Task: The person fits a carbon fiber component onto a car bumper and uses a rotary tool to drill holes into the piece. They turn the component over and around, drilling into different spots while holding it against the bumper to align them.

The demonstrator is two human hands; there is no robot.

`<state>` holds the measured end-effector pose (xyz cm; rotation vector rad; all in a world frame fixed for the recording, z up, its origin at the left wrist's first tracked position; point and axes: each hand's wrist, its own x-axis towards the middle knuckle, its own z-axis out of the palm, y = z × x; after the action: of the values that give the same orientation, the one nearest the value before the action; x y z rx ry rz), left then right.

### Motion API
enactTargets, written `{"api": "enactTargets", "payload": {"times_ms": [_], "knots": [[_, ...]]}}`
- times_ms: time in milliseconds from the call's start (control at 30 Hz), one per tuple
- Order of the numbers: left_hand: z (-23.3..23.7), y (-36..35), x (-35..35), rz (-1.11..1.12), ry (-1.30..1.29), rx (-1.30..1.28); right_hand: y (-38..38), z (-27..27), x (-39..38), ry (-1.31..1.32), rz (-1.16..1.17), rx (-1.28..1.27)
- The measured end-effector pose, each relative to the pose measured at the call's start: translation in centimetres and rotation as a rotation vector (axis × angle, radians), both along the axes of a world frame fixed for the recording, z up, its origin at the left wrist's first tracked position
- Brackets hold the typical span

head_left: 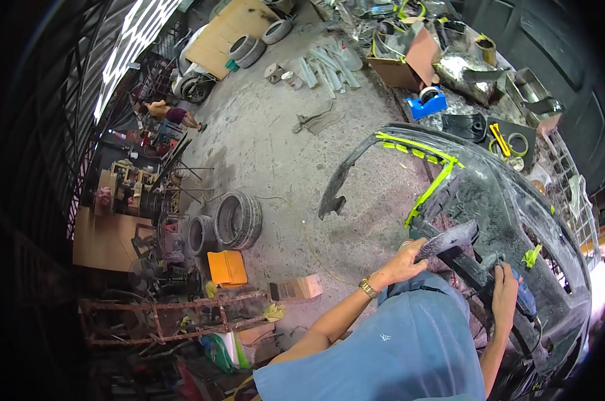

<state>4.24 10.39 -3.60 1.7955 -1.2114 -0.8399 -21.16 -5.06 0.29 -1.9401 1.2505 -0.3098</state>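
Left hand [406, 264] clamped on a black plastic piece [449, 239], right hand [505, 294] wrapped tight round a blue power tool [524, 302]

Both hands are at the near end of the big black bumper [516, 200], which fills the right side of the shot. The tool sits right against it, just right of the piece the left hand grips. Yellow-green tape [419, 148] runs along the bumper's far left edge and down one side, so the masking looks done. The surface looks scuffed and patchy all over, so I'd guess this is somewhere mid-job with lots left. Tyres [239, 219] lie on the concrete floor [282, 154] to the left, well apart from the bumper.
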Motion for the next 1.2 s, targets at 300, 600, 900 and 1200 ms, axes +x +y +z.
{"api": "enactTargets", "payload": {"times_ms": [300, 600, 900, 1200], "knots": [[1.5, -0.2, 1.6, -0.320, -0.085, -0.008, 3.5, 1.1, 3.9, -0.069, 0.082, -0.016], [3.8, -1.9, 2.4, -0.410, 0.244, 0.170, 5.8, 4.5, 6.6, 0.014, -0.154, 0.100], [3.1, -3.0, 3.3, -0.383, 0.129, 0.116, 6.3, 3.3, 7.9, 0.362, -0.114, 0.074], [5.6, -5.0, 2.7, -0.389, 0.057, 0.178, 5.4, 3.1, 9.0, 0.321, -0.132, -0.051]]}}
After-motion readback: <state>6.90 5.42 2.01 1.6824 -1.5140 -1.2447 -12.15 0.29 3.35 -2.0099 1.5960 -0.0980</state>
